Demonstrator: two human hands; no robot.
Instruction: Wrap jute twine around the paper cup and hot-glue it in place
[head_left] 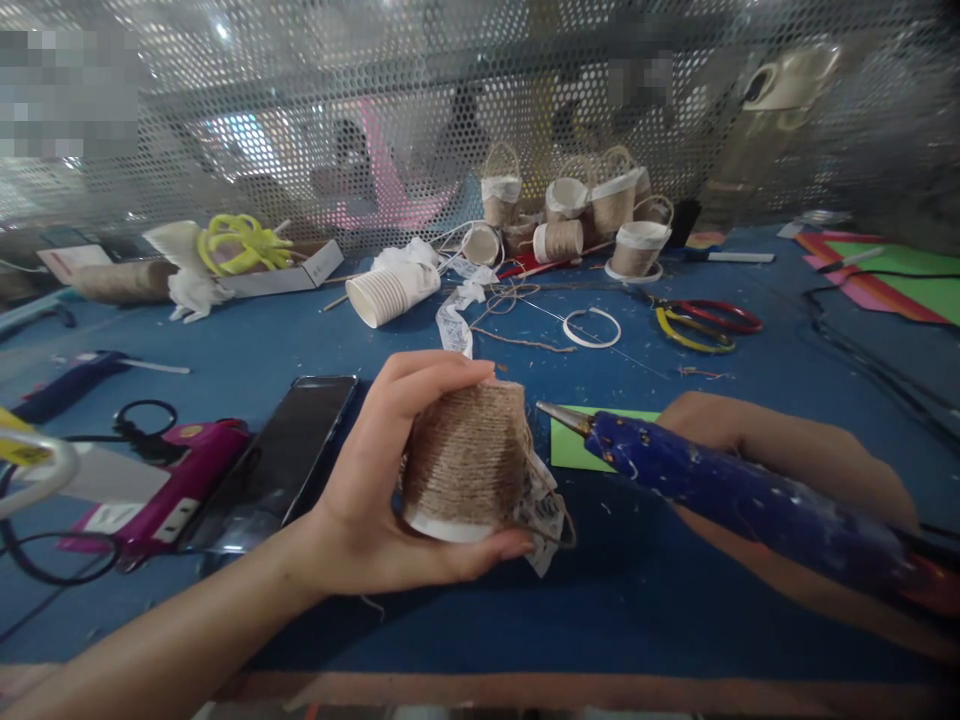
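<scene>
My left hand (367,480) is wrapped round a paper cup covered in jute twine (465,460), with the thumb under its white rim and the fingers over the top. Lace and a loose loop of twine (566,515) hang from the cup's right side. In my right hand (780,440) is a blue hot glue gun (697,480), its metal nozzle pointing left and a small gap away from the cup. A green paper piece (577,440) lies on the table behind the nozzle.
Left of the cup lie a phone (300,450) and a magenta power strip (165,480) with cables. Stacked paper cups (394,292), scissors (697,325) and a white ring (592,328) lie farther back. Several twine-covered baskets (637,250) stand near the perforated metal panel (420,120).
</scene>
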